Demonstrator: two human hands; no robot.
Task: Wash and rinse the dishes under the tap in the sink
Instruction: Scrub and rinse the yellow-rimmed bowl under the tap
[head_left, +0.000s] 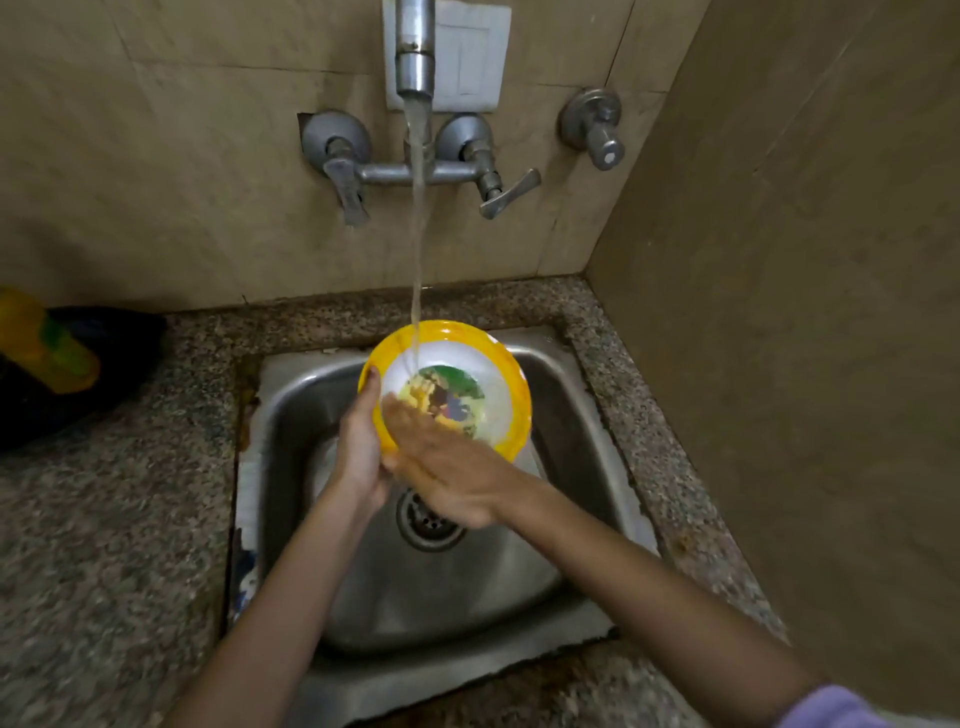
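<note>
A yellow-rimmed plate (506, 374) with a white inside and a coloured picture at its middle is held tilted over the steel sink (566, 395). Water runs from the tap (414, 52) onto the plate's upper left part. My left hand (361, 441) grips the plate's left rim, thumb on the edge. My right hand (441, 467) lies flat, fingers stretched, on the plate's lower inside face; it looks blurred.
The sink drain (428, 519) shows below my hands. Two lever handles (348, 187) and a side valve (597, 130) sit on the tiled wall. A yellow and green bottle (47, 343) lies on a dark object on the granite counter (104, 519) at left. A wall closes the right side.
</note>
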